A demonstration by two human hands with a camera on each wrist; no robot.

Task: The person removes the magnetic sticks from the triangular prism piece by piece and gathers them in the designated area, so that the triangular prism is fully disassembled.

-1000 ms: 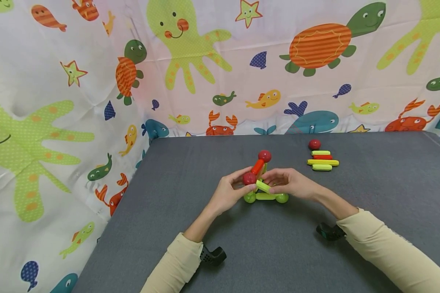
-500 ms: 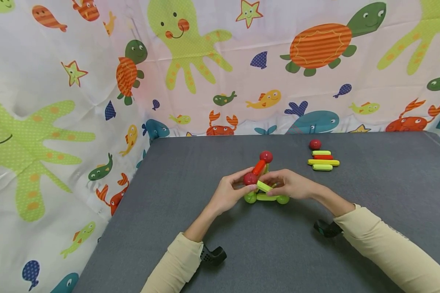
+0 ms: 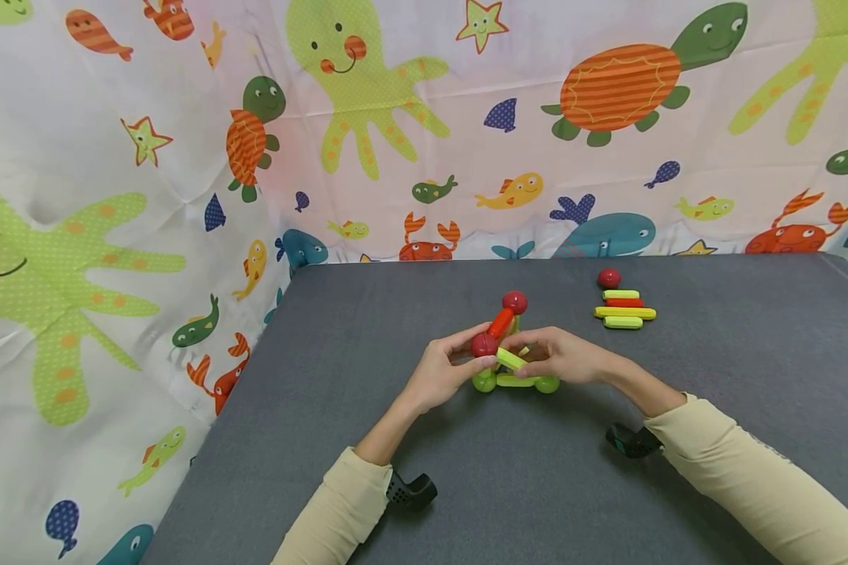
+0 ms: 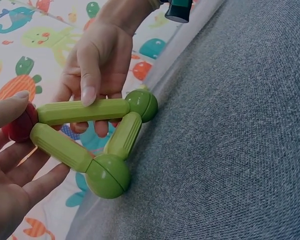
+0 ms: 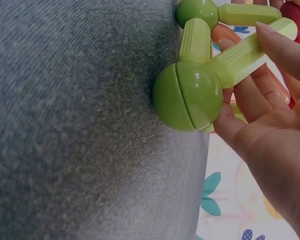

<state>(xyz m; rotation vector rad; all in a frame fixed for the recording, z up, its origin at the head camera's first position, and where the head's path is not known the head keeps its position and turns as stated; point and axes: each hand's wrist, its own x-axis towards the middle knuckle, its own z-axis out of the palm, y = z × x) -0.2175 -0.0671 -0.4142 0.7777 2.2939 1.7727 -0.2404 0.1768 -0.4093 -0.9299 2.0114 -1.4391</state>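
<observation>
A frame of ridged rods and balls (image 3: 515,381) stands on the grey table. My left hand (image 3: 444,377) holds the nearer red ball (image 3: 484,344) between thumb and fingers. From this ball an orange-red rod (image 3: 500,322) runs back to another red ball (image 3: 515,302). My right hand (image 3: 568,355) pinches a lime-green rod (image 4: 85,111), which spans from the held red ball to a green ball (image 5: 187,95) in the wrist views. A second lime-green rod (image 4: 62,148) slopes down to the other front green ball (image 4: 109,176). The fingers partly hide the frame's far side.
Loose pieces lie in a column to the right behind the frame: a red ball (image 3: 608,278), a red rod (image 3: 625,303), a longer yellow rod (image 3: 625,312) and lime-green rods (image 3: 623,322). A cloth printed with sea animals (image 3: 396,118) hangs behind the grey table (image 3: 509,486).
My right hand has shifted slightly left, with its fingers still on the lime-green rod. My left hand keeps its hold on the red ball.
</observation>
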